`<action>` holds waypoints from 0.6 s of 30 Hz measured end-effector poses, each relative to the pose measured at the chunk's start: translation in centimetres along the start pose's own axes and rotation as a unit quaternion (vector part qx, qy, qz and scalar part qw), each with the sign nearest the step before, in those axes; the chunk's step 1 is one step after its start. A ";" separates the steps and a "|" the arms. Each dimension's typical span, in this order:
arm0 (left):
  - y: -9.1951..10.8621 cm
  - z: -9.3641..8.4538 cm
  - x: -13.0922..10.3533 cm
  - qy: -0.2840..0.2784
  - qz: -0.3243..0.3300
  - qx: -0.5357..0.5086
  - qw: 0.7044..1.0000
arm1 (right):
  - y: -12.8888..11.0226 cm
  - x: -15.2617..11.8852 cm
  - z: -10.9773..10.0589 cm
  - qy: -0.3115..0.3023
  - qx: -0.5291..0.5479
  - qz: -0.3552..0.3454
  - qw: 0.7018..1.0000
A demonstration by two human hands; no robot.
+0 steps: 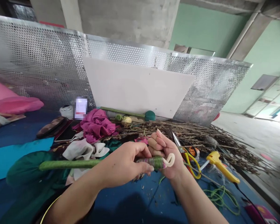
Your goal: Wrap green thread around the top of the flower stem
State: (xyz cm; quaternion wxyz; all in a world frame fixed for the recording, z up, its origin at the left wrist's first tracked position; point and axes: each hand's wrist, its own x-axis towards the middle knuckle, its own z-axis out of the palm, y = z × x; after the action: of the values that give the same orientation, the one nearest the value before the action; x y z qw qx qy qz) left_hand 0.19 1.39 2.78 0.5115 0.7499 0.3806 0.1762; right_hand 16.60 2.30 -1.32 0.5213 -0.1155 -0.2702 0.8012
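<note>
My left hand (123,160) pinches a rod wound with green and purplish thread (157,161) between thumb and fingers. A cream cord loop (170,161) sticks out of the rod's right end. In line with it, a green wrapped stem (70,165) runs left to a dark green fabric piece (25,171); my left hand hides whether the two join. My right hand (165,149) is palm up under the wound end, its fingers loosely bent and not closed round the rod. Scissors with yellow handles (189,163) lie just beyond my right hand.
A yellow glue gun (222,168) and tangled green cord (224,199) lie at the right. Dried twigs (200,133) spread across the back. Magenta cloth (98,126), white cloth (80,151) and a phone (80,108) are at the left. A white board (140,85) leans against perforated metal panels (37,59).
</note>
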 end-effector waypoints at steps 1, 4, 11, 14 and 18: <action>-0.1 0.1 0.1 0.007 -0.001 -0.005 1.000 | -0.2 -0.1 0.0 -0.003 -0.019 -0.008 1.000; -0.3 0.2 0.5 0.021 0.003 -0.014 1.000 | -0.6 -0.3 0.3 0.004 -0.089 -0.052 0.995; -0.6 0.5 0.9 0.016 -0.003 -0.033 0.999 | -1.4 -0.9 0.5 0.030 -0.281 -0.120 0.952; -0.8 0.9 1.1 0.004 -0.008 -0.026 1.000 | -1.7 -1.0 0.0 0.039 -0.368 -0.139 0.919; -1.1 1.1 1.3 0.000 -0.004 -0.040 0.999 | -2.1 -1.2 -0.3 0.015 -0.440 -0.148 0.886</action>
State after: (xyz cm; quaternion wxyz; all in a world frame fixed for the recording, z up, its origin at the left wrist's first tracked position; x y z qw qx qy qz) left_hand 1.27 1.87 1.18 0.5419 0.7274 0.3762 0.1888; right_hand 18.92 1.94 -0.49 0.5334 -0.3038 -0.6009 0.5120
